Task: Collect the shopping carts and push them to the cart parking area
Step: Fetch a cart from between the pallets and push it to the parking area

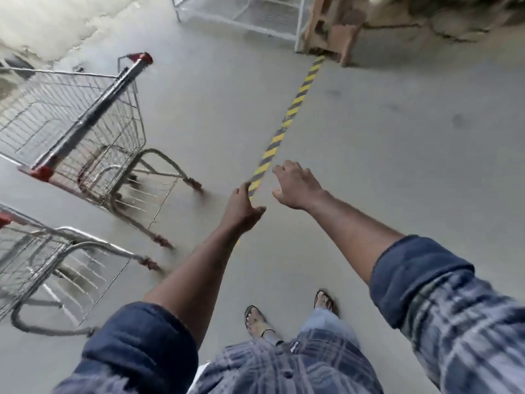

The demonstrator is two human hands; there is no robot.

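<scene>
A wire shopping cart (85, 132) with a grey handle bar and red end caps stands on the concrete floor at the left. A second wire cart (42, 265) sits below it at the lower left, partly cut off by the frame edge. My left hand (241, 206) and my right hand (295, 186) reach forward over the floor to the right of the carts. Both hands hold nothing, their fingers loosely curled. Neither hand touches a cart. The view is tilted and blurred.
A yellow-and-black striped tape line (287, 120) runs along the floor toward a white wire rack (250, 15) and a wooden pallet (332, 32) at the top. My sandalled feet (255, 319) are on the grey floor below.
</scene>
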